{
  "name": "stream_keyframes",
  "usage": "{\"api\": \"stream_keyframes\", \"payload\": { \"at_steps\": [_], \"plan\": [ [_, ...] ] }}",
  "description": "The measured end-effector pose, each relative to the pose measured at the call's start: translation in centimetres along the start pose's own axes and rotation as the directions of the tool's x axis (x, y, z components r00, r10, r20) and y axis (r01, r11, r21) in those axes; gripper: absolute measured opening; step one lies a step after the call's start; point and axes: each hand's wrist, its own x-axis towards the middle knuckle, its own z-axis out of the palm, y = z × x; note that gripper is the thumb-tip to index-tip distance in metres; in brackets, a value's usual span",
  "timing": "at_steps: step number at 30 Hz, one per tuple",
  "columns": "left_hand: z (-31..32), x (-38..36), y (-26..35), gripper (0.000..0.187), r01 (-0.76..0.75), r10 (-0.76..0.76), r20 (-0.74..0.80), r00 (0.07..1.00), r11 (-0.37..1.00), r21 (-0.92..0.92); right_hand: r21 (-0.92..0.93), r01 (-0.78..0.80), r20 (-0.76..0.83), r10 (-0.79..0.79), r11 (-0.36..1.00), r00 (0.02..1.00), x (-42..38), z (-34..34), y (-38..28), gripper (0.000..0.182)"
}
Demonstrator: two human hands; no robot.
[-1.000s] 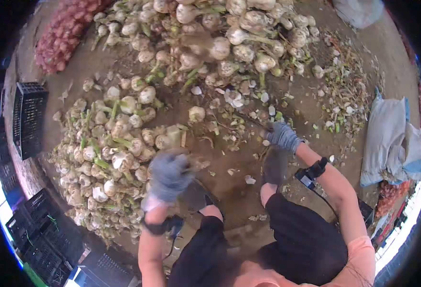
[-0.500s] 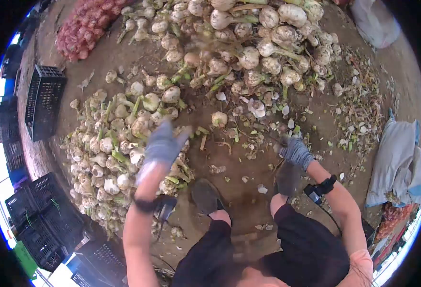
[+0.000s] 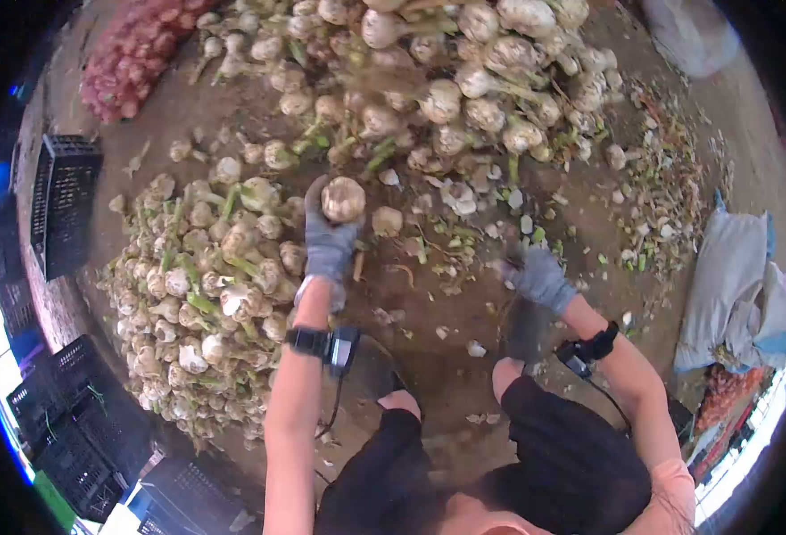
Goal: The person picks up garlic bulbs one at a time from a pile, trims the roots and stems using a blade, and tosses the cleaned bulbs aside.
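Note:
My left hand [image 3: 329,245], in a grey glove, is closed around a garlic bulb [image 3: 343,199] with dirt on its skin. It is raised over the ground at the right edge of a heap of garlic [image 3: 192,285]. Just right of it, another garlic bulb [image 3: 387,221] lies on the soil. My right hand [image 3: 540,278], also gloved, is curled in front of my right shoe, above scattered trimmings. A dark, blurred shape shows at its fingers; I cannot tell what it is.
A larger pile of garlic with stalks [image 3: 464,89] spreads ahead. Cut stems and peel [image 3: 656,214] litter the right side. A white sack [image 3: 723,290] lies at right, a red net bag [image 3: 134,58] at far left. Black crates [image 3: 65,201] stand along the left.
My left hand has moved right and forward from over the left heap and now holds a garlic bulb. My right hand has shifted slightly left in view. The camera view has turned a little.

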Motion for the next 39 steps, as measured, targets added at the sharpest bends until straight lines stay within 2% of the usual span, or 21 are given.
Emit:
{"api": "stream_keyframes", "payload": {
  "at_steps": [3,7,8,11,12,13,15,16,17,20,21,23,24,27,28,30,32,33,34,36,39],
  "plan": [
    [1.3,-3.5,2.4,0.068,0.129,-0.086,0.143,0.986,0.934,-0.333,0.000,0.066,-0.015,-0.066,0.998,0.998,0.4,-1.6,-4.0,0.036],
    [1.9,-6.6,4.8,0.072,0.558,-0.182,0.541,0.821,0.459,-0.692,-0.176,0.174,-0.086,-0.191,0.969,0.978,1.2,-1.0,-6.8,0.034],
    [2.1,-6.7,5.4,0.074,0.432,-0.247,0.501,0.830,0.852,-0.296,-0.209,0.234,-0.086,-0.256,0.949,0.963,1.1,-1.4,-7.8,0.030],
    [1.7,-7.3,8.0,0.068,0.304,-0.272,0.529,0.804,0.952,0.029,-0.301,0.278,-0.020,-0.297,0.912,0.955,1.3,-1.4,-9.0,0.027],
    [1.7,-7.3,7.0,0.072,0.546,-0.351,0.582,0.734,0.814,-0.198,-0.306,0.286,-0.003,-0.301,0.908,0.954,1.1,-1.4,-9.3,0.024],
    [1.8,-7.7,6.9,0.072,0.549,-0.352,0.585,0.731,0.812,-0.196,-0.312,0.294,0.014,-0.305,0.903,0.952,1.0,-1.5,-9.4,0.021],
    [1.9,-8.7,6.9,0.071,0.187,-0.213,0.499,0.840,0.977,0.103,-0.328,0.244,0.039,-0.245,0.913,0.969,1.1,-0.2,-8.1,0.019],
    [1.9,-8.8,5.2,0.066,-0.161,-0.111,0.546,0.830,0.890,0.426,-0.352,0.203,0.062,-0.194,0.914,0.979,1.4,0.2,-7.4,0.016],
    [2.1,-8.5,5.1,0.066,-0.163,-0.104,0.543,0.833,0.892,0.422,-0.358,0.204,0.059,-0.196,0.911,0.979,1.8,-0.1,-7.4,0.016],
    [2.5,-9.4,4.6,0.064,0.068,-0.233,0.570,0.788,0.953,0.296,-0.329,0.307,0.018,-0.319,0.893,0.948,1.1,0.1,-7.0,0.017],
    [2.5,-9.8,4.4,0.065,0.347,-0.356,0.532,0.768,0.930,0.121,-0.328,0.304,0.019,-0.316,0.894,0.949,1.9,0.3,-4.6,0.017],
    [2.0,-10.7,4.5,0.067,0.757,-0.571,0.525,0.632,0.600,-0.259,-0.262,0.088,0.030,-0.083,0.961,0.996,3.3,0.4,1.9,0.019],
    [0.7,-10.3,9.1,0.066,0.366,-0.276,0.506,0.817,0.926,-0.086,-0.295,-0.039,-0.038,0.029,0.955,0.999,1.8,-1.6,1.6,0.022],
    [1.8,-8.7,8.3,0.065,0.665,-0.455,0.576,0.679,0.713,-0.221,-0.371,-0.100,-0.103,0.066,0.923,0.993,-0.8,-3.0,0.3,0.029],
    [1.6,-9.7,9.3,0.057,0.324,-0.225,0.487,0.844,0.937,-0.129,-0.394,-0.055,-0.121,0.008,0.917,0.993,-0.6,-2.7,0.4,0.034],
    [1.4,-9.2,9.2,0.053,0.116,-0.115,0.508,0.854,0.993,0.029,-0.311,-0.016,-0.034,0.006,0.950,0.999,0.7,2.0,2.6,0.035],
    [1.6,-9.6,8.7,0.042,-0.270,0.074,0.570,0.818,0.925,0.266,-0.212,-0.013,0.031,0.020,0.977,0.999,0.7,3.5,1.3,0.035],
    [1.8,-9.5,8.3,0.042,-0.272,0.081,0.572,0.816,0.927,0.257,-0.035,0.054,0.013,-0.053,0.998,0.998,0.7,2.3,-1.3,0.035],
    [1.9,-9.5,7.9,0.040,-0.442,0.107,0.694,0.711,0.837,0.323,0.144,0.119,-0.016,-0.118,0.982,0.993,0.5,1.3,-3.3,0.034],
    [2.1,-9.6,8.1,0.031,-0.639,0.142,0.827,0.543,0.708,0.299,0.048,0.114,0.063,-0.117,0.992,0.991,0.8,0.3,-5.1,0.034],
    [2.0,-9.4,9.9,0.025,-0.647,0.135,0.838,0.528,0.704,0.294,-0.172,0.101,0.210,-0.064,0.980,0.976,0.9,1.0,-3.1,0.033]
  ]
}}
